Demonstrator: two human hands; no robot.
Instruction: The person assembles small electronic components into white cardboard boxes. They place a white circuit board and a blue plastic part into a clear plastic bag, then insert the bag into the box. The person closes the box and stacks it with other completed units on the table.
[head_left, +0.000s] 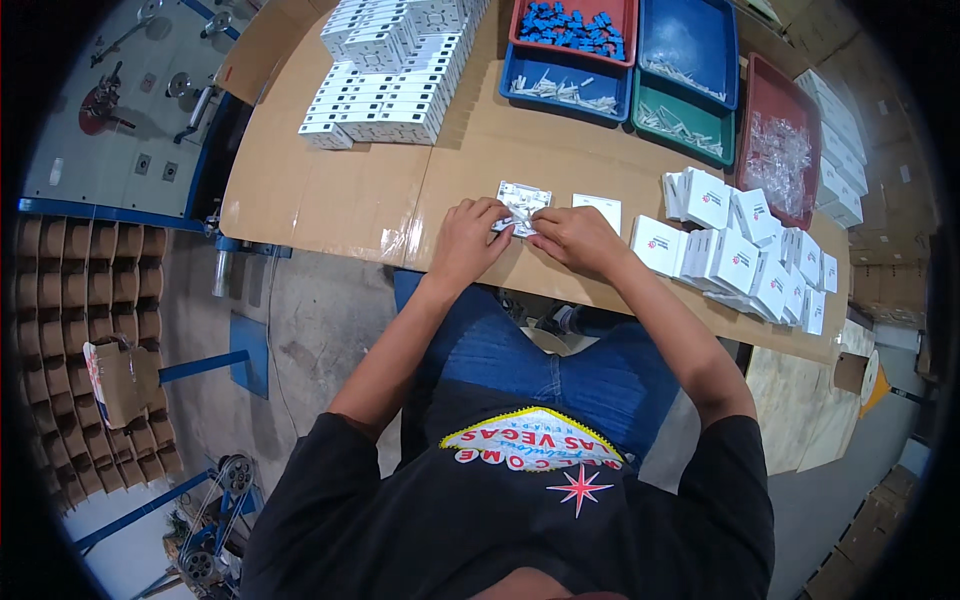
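One white panel (pixel 526 192), partly behind hands (pixel 465 235) (pixel 582 238)

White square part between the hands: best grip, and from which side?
Probably the opposite side edges of the white part, left hand from the left, right hand from the right: it looks flat and square, and small pieces seem to crowd its middle.

Red plastic trays (pixel 775 95): we count two, at one and two o'clock
Blue plastic trays (pixel 690 40): two
Green plastic tray (pixel 702 117): one
Bare hands (pixel 467 236): two
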